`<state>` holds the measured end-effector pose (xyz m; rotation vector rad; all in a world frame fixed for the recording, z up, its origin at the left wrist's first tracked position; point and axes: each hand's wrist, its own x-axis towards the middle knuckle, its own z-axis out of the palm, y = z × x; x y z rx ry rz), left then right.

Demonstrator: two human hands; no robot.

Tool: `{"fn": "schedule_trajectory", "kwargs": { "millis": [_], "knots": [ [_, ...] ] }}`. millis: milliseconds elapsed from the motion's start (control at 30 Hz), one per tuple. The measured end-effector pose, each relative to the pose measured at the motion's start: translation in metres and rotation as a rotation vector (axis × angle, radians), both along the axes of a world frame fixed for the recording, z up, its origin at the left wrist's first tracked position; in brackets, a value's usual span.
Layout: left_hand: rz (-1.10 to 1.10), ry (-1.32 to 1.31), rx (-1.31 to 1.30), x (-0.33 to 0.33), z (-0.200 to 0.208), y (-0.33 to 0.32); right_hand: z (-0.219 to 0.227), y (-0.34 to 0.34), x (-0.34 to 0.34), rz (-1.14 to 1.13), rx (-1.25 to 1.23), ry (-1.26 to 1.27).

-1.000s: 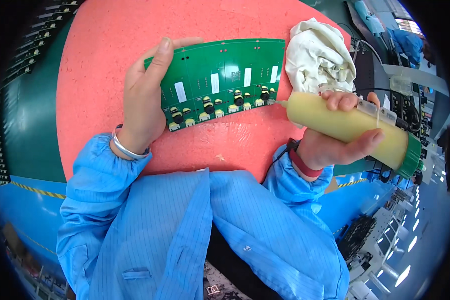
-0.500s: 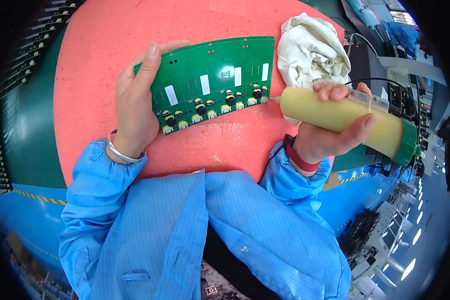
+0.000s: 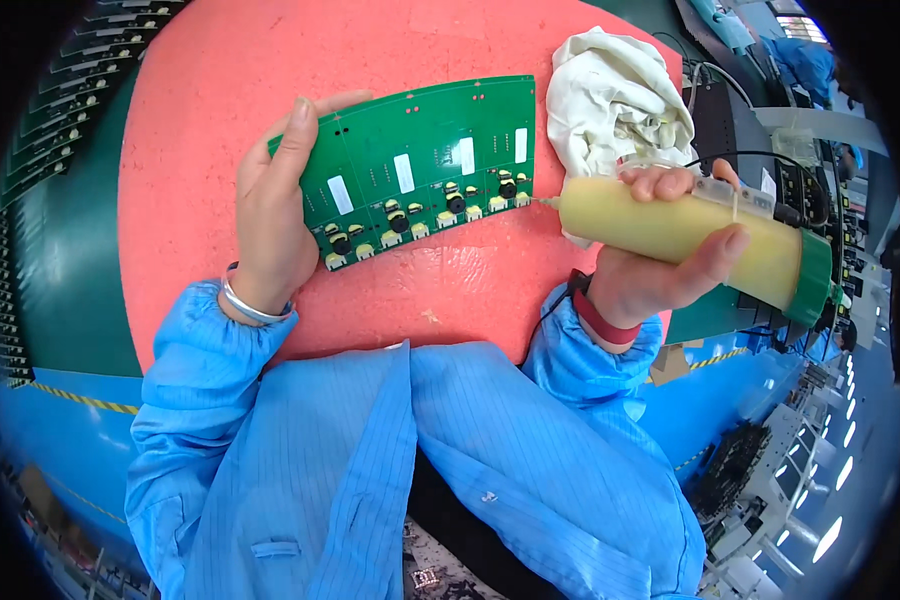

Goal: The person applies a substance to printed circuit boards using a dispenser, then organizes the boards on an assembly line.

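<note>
My left hand (image 3: 278, 205) grips the left end of a green circuit board (image 3: 430, 140), thumb on its face and the other fingers behind it. White connectors and round black parts line the board's lower edge, and several white labels lie above them. My right hand (image 3: 660, 265) is wrapped round a large yellowish dispensing cartridge (image 3: 620, 215) with a green end cap (image 3: 812, 278). The cartridge lies almost level, its thin tip (image 3: 546, 202) pointing left at the board's lower right corner. Whether the tip touches the last connector I cannot tell.
Under the board spreads a pink foam mat (image 3: 200, 110) on a green table (image 3: 80, 270). A crumpled white cloth (image 3: 620, 95) lies at the mat's right. Racked circuit boards (image 3: 70, 110) stand far left. Black equipment and cables (image 3: 735, 125) crowd the right side.
The view has shifted slightly, so the mat and racks sit a little farther right. The board's right end has moved slightly left, leaving the cartridge tip near its corner. Both grips stay the same.
</note>
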<state>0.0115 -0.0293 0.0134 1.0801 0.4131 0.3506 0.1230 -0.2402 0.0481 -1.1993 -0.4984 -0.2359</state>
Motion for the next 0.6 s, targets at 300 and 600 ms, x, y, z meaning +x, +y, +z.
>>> {"fn": "schedule_trajectory", "kwargs": {
  "millis": [300, 600],
  "knots": [
    [-0.487, 0.013, 0.298, 0.021, 0.024, 0.069, -0.003, -0.011, 0.001, 0.193, 0.222, -0.08],
    [-0.718, 0.081, 1.135, 0.049, 0.081, 0.058, -0.019, -0.037, 0.0, 0.086, 0.359, 0.039]
  ]
}}
